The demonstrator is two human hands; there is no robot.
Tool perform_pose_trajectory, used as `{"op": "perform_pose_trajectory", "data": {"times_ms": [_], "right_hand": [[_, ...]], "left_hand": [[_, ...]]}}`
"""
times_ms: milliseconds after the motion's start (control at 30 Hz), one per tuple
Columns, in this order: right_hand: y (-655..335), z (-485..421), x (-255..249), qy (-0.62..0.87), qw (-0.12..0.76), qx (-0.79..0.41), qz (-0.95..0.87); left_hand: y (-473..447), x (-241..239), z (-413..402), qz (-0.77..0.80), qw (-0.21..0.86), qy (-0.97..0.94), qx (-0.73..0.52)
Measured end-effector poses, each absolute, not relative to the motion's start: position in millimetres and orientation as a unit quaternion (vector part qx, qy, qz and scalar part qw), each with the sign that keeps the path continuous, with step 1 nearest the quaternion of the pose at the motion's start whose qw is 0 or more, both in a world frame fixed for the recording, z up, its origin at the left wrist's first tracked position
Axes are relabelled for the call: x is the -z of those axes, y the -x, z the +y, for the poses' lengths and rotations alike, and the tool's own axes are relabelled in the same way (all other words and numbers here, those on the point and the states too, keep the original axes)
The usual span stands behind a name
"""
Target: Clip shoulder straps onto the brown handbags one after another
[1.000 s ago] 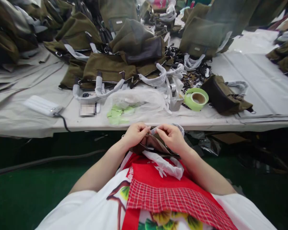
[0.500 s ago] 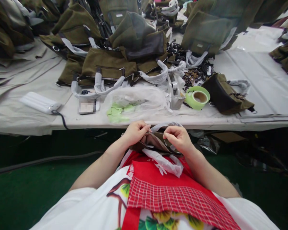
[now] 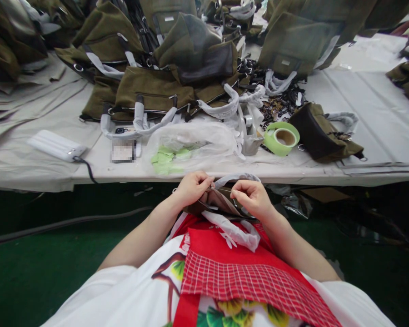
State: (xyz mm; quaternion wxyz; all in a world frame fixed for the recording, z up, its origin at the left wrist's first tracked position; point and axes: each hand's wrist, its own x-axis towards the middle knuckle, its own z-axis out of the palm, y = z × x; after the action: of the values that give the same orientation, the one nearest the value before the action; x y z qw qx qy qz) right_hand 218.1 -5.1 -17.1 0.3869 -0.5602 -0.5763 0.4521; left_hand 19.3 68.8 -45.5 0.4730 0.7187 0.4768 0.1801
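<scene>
Left hand (image 3: 192, 188): fingers pinched the top edge of a small olive bag (image 3: 218, 203).
Right hand (image 3: 252, 198): fingertips pressed together on the same edge.
Where: held over the lap, just below the worktop's (image 3: 378, 131) near edge.
Nearby: green tape roll (image 3: 281, 138) close to that edge.

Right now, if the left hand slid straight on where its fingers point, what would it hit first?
Probably the small olive-brown fabric bag the left hand pinches, then the right hand; depth unclear.
</scene>
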Motion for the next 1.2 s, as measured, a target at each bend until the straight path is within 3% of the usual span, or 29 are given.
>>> {"op": "perform_pose_trajectory", "data": {"times_ms": [733,1200], "right_hand": [[-217.6,-7.6,23.4,0.572,0.344,-0.452,-0.591],[-221.4,-11.7,23.1,0.617,0.295,-0.318,-0.657]], "left_hand": [[-19.2,45.6,68.9,0.466,0.452,-0.737,-0.189],[6.7,25.2,64.9,0.294,0.45,-0.826,-0.168]]}}
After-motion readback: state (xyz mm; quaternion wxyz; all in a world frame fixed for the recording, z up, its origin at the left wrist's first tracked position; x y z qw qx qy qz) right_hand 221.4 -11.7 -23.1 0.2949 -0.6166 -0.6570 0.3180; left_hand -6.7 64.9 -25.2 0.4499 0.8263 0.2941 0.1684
